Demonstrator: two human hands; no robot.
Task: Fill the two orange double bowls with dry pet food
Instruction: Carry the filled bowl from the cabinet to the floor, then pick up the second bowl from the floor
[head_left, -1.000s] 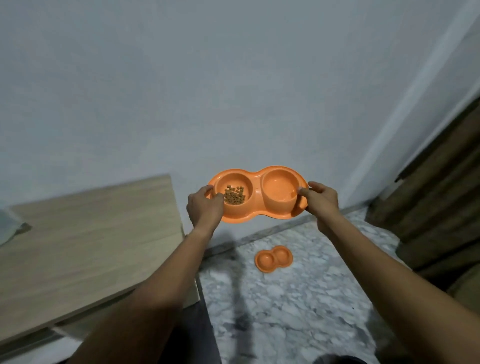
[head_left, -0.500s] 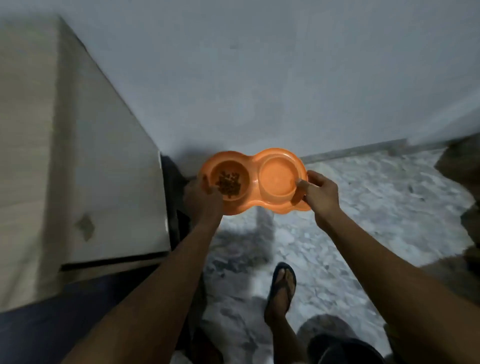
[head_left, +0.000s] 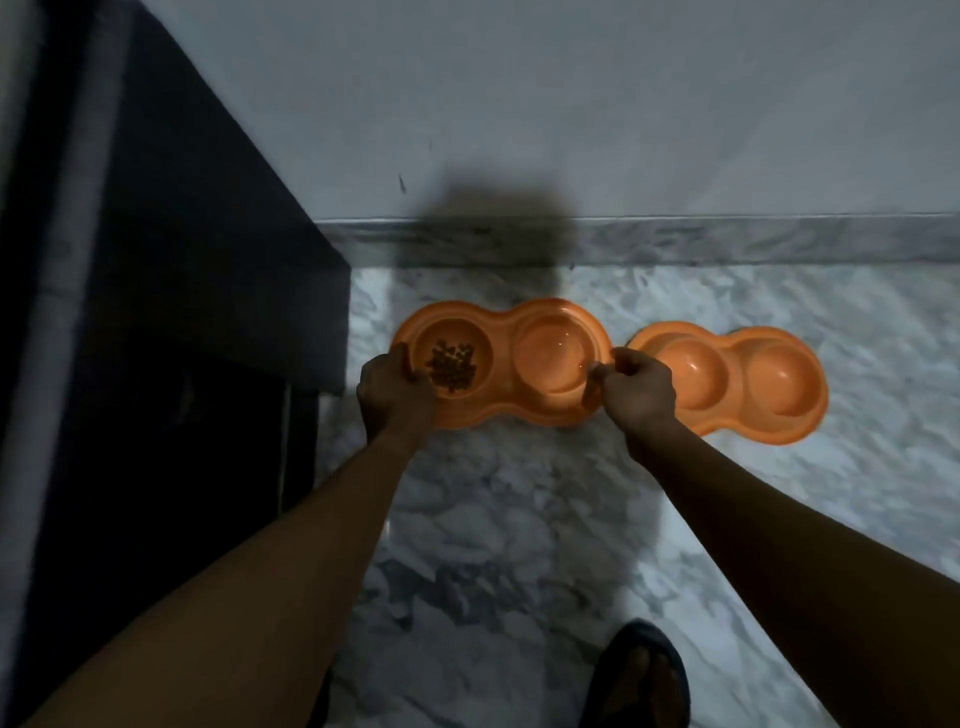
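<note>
I hold an orange double bowl (head_left: 506, 335) low over the marble floor, near the wall. My left hand (head_left: 395, 397) grips its left end and my right hand (head_left: 636, 389) grips its right end. Brown dry pet food (head_left: 452, 364) lies in its left cup; the right cup holds none. A second orange double bowl (head_left: 769, 382) rests on the floor just to the right, both cups without food. My right hand covers part of its left rim.
A dark cabinet side (head_left: 171, 312) stands at the left, close to the held bowl. The white wall (head_left: 571, 104) and its marble skirting (head_left: 727, 241) run behind the bowls. My sandalled foot (head_left: 644, 675) is on the marble floor (head_left: 493, 519) at the bottom.
I have bent down and lowered the bowl from chest height to just above the floor, bringing it beside the second bowl. Both hands keep the same grip.
</note>
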